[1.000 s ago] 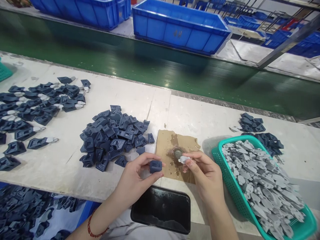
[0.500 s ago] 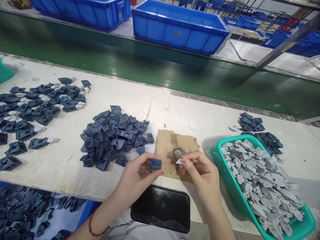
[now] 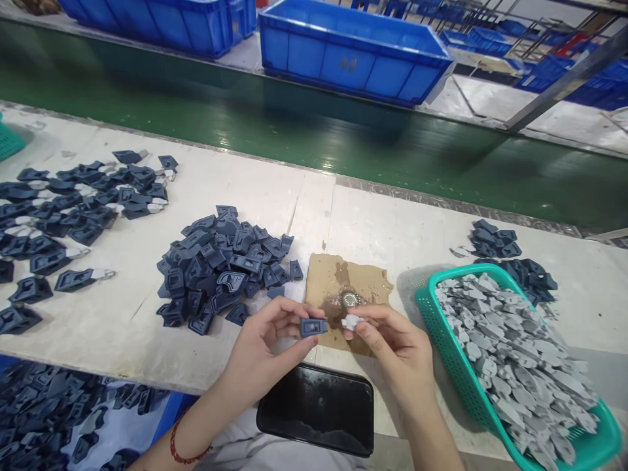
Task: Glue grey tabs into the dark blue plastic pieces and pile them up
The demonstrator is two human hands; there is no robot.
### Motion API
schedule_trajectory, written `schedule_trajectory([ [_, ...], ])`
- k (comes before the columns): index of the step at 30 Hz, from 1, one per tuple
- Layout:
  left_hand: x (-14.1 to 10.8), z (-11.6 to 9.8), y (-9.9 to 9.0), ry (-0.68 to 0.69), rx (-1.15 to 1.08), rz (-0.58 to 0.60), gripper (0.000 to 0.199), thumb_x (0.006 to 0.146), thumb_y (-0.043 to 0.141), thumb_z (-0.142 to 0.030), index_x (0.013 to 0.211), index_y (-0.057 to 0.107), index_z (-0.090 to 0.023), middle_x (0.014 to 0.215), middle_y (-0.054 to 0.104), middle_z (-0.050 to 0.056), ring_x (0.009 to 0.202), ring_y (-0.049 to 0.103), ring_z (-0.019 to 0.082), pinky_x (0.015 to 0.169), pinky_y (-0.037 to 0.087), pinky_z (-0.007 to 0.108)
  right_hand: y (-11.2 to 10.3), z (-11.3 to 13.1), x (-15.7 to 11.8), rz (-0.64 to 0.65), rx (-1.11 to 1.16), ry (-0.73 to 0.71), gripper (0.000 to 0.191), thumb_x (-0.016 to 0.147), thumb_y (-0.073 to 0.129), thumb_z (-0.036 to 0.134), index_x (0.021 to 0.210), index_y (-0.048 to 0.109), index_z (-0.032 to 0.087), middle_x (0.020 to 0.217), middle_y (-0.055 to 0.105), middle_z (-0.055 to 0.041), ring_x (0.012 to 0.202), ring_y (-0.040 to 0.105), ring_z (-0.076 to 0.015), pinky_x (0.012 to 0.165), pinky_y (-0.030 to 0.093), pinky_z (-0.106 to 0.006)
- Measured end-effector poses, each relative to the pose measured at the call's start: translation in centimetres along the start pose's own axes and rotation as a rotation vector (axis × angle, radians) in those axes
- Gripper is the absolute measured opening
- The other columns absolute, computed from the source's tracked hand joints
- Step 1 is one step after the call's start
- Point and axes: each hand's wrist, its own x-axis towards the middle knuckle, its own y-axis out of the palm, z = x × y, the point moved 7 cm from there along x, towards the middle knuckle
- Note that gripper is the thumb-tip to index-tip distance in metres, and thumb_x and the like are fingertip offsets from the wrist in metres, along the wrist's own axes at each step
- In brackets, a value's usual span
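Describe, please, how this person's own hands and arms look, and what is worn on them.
The left hand and right hand wear no gloves. The left arm and right arm show no sleeves. A thin red bracelet, perhaps braided, circles the left arm; none shows on the right.

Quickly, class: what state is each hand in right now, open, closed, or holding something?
Left hand: grip closed, holding a dark blue part.
Right hand: grip closed, holding a small pale grey piece.
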Motion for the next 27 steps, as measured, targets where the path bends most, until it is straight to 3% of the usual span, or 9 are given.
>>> schedule_trajectory([
  [6,-0.1,0.05,0.58,-0.049,-0.039,0.083,0.02,0.096,0.072,-0.02,0.093,0.052,-0.023,0.13,0.076,0.009,0.124,0.069,0.019,0.099,0.056,0.027,0.38,-0.32,-0.72,0.005,0.008,-0.02,0.009,0.092,0.076,0.024,0.099,0.082,0.026,0.074,0.077,-0.0013,0.065,0.073,-0.0133,0.063,0.063,-0.021],
  [14,-0.17,-0.05,0.78,-0.001,-0.047,0.077,0.024,0.09,0.075,-0.012,0.087,0.053,-0.021,0.121,0.075,0.007,0.117,0.072,0.017,0.099,0.057,0.027,0.46,0.14,-0.57,-0.024,-0.05,-0.07,0.009,0.089,0.077,0.023,0.096,0.083,0.024,0.085,0.08,-0.005,0.068,0.074,-0.0146,0.065,0.063,-0.023],
  [27,-0.12,-0.12,0.55,0.022,0.066,0.051,0.023,0.088,0.074,-0.012,0.083,0.055,-0.022,0.116,0.073,0.005,0.113,0.071,0.016,0.098,0.058,0.025,1.09,0.22,-0.32,0.068,-0.167,-0.084,0.009,0.094,0.072,0.024,0.096,0.081,0.025,0.092,0.081,-0.0041,0.08,0.076,-0.0171,0.07,0.062,-0.026],
])
